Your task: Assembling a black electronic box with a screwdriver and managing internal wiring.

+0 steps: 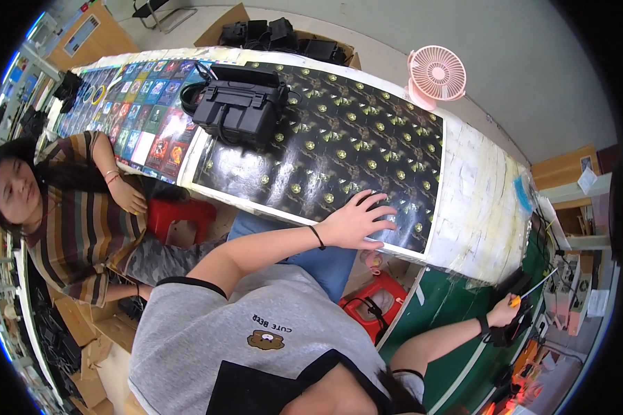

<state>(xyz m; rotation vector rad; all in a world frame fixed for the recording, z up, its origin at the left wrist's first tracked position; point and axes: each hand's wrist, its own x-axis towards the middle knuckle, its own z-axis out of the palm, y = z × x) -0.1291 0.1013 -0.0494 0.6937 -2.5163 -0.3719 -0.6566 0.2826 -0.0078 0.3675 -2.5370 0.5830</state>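
Note:
My left hand (pixel 360 223) lies with fingers spread on the near edge of a dark sheet (pixel 325 131) with a repeated yellow-green print, which covers the table top. Nothing is in that hand. Far to the right, my right hand (pixel 503 312) is closed around a screwdriver (pixel 516 301) with a yellow-orange handle, its thin shaft pointing away to the right. Below that hand are dark items I cannot make out, over a green surface (pixel 441 332). Black boxy devices with cables (pixel 237 107) stand stacked on the sheet, well apart from my left hand.
A pink fan (pixel 436 74) stands at the table's far right. A co-worker (pixel 93 214) in a striped top sits at the left by a sheet of colourful cards (pixel 149 104). Red stools (pixel 374 308) are under the table's near side. Behind it, a carton (pixel 232 21) holds black devices.

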